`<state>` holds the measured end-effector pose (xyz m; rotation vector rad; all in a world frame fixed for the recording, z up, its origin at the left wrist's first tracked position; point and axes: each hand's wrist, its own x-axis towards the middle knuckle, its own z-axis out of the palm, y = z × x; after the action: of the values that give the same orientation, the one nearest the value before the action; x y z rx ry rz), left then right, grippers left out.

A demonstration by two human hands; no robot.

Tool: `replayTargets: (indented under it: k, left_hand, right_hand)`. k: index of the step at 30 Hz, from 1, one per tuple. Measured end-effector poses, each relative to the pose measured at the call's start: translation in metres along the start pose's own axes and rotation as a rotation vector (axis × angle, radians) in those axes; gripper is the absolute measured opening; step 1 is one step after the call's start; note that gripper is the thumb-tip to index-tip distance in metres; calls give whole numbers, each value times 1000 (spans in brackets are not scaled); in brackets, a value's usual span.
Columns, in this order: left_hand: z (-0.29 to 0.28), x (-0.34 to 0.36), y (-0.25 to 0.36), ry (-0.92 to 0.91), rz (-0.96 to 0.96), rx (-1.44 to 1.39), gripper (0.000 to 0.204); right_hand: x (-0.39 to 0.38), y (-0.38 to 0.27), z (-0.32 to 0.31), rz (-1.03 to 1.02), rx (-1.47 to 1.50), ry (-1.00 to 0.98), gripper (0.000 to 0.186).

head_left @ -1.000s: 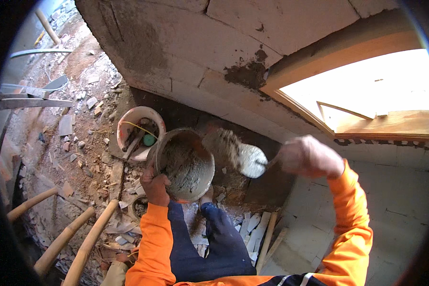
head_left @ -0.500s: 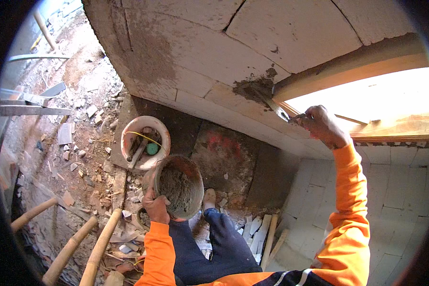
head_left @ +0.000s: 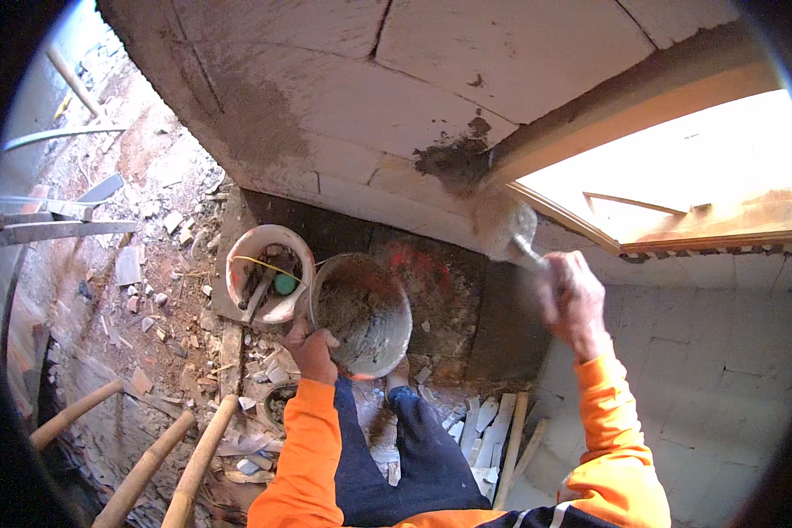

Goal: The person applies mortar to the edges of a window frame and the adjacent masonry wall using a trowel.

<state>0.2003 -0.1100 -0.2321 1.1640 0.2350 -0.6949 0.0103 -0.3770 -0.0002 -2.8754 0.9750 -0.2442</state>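
Note:
My left hand grips the rim of a round bucket with grey wet mortar inside, held up in front of my legs. My right hand is closed on the handle of a trowel, whose blade is smeared by motion in front of the block wall, just below and left of the window's wooden frame. A dark patch of wet mortar marks the wall beside that frame's corner.
A white pail with tools and a green object stands beside the bucket. Bamboo poles reach in from the lower left, over rubble. Loose boards lie near my feet, by the pale block surface at right.
My right hand and trowel have moved down and left from the frame's corner where they were half a second ago. The bucket in my left hand has shifted right and slightly upward since then.

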Motion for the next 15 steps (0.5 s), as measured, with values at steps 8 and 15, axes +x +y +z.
replayTargets:
  k: [8,15]
  left_hand:
    - [39,22,-19,45,-49,-19,38]
    - [40,-4,-20,34,25,187,62]
  right_hand:
    - [-62,5,105,34,301,-251,30]
    - [12,64,238,50,433,-66,27]
